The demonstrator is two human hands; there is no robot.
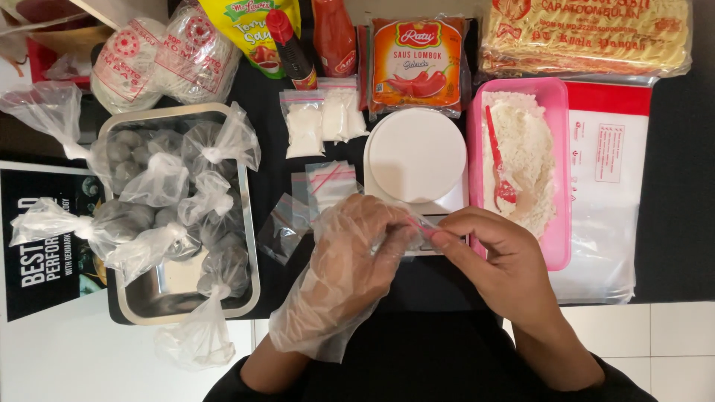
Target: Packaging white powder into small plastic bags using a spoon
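A: So what are the hands doing?

B: left hand (356,253), in a loose clear glove, and bare right hand (488,257) both pinch a small clear zip bag (417,229) between them, grip clenched on it, right in front of the white kitchen scale (417,156)

A: And around it?

B: pink tub of flour (555,167) with a red spoon (500,175) to the right, metal tray (249,246) of knotted meatball bags (160,182) on the left of the black desk (678,208)

A small clear zip bag (417,232) with a red strip along its top sits pinched between both hands, just before the white scale (417,158).
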